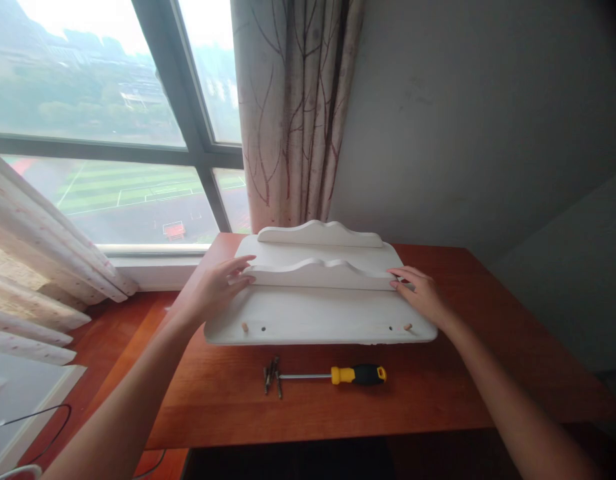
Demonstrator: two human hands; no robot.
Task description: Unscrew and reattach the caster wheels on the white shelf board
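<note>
A white wavy-edged board [323, 275] stands on its long edge across a flat white panel [308, 310]. My left hand [228, 283] grips its left end between thumb and fingers. At its right end, my right hand [417, 288] pinches it the same way. A second wavy board [321, 235] stands behind, along the panel's far edge. Near the panel's front corners a wooden dowel [245, 327] and another dowel [408, 327] stick up, each beside a small dark hole. The undersides of the boards are hidden.
In front of the panel, a yellow and black screwdriver [358, 375] lies on the brown table [308, 423], its tip beside several screws [273, 378]. A curtain [298, 113] and a window are behind, with a grey wall [438, 120] at the right.
</note>
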